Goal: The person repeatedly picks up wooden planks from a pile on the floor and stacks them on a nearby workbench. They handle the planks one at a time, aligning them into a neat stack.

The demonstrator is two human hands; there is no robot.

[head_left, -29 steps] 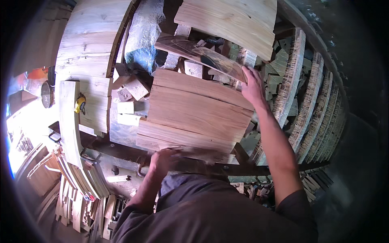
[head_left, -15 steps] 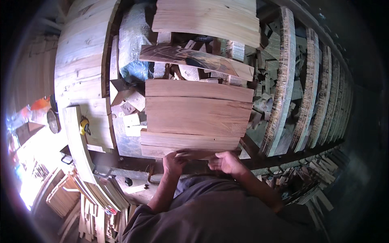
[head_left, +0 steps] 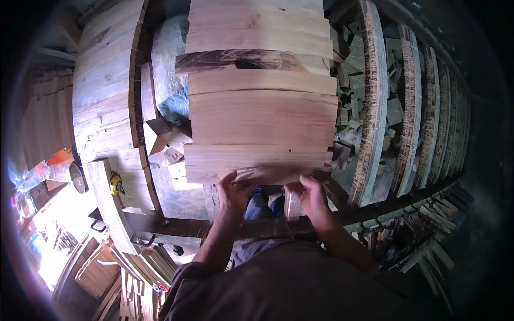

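Several wooden boards (head_left: 262, 115) lie side by side in front of me, their long edges running left to right. Farther back in the row is a darker, streaked board (head_left: 257, 61). At the near end lies a pale board (head_left: 251, 159) with a dark, rough patch along its front edge. My left hand (head_left: 232, 193) is closed on that edge left of the middle. Toward the right end of the same edge, my right hand (head_left: 310, 196) is closed on it too. The fingers under the edge are partly hidden.
Wood offcuts (head_left: 353, 104) fill the spaces beside the row. On the right stand several long layered strips (head_left: 371, 107). A yellow tape measure (head_left: 116, 183) rests at the left by a joined wooden panel (head_left: 110, 91). A dark metal rail (head_left: 184, 227) crosses in front of me.
The boards have moved away from me and closed up against the streaked board and those behind it. Both hands moved forward with the near edge, uncovering a gap above my legs.
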